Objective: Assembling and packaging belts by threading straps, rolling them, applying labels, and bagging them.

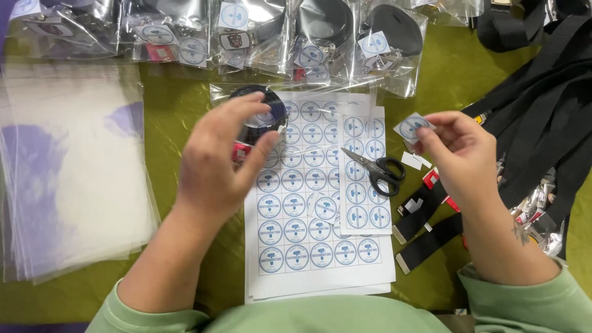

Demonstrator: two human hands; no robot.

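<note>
The right hand pinches a small cut-out round sticker by its edge between thumb and fingertips. It is likely paper-light, floppy and easy to crease, so an edge grip suits it. The left hand is blurred; its fingers curl over a bagged coiled black belt — the slick film probably slides. Below lie sticker sheets and scissors.

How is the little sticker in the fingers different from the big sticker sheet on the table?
The cut-out sticker is one small square piece, pinched in the right hand; the sticker sheet is large, with many rows, and lies flat on the table. Scissors rest on the sheet, not on the sticker. Both show blue round badges on white.
</note>
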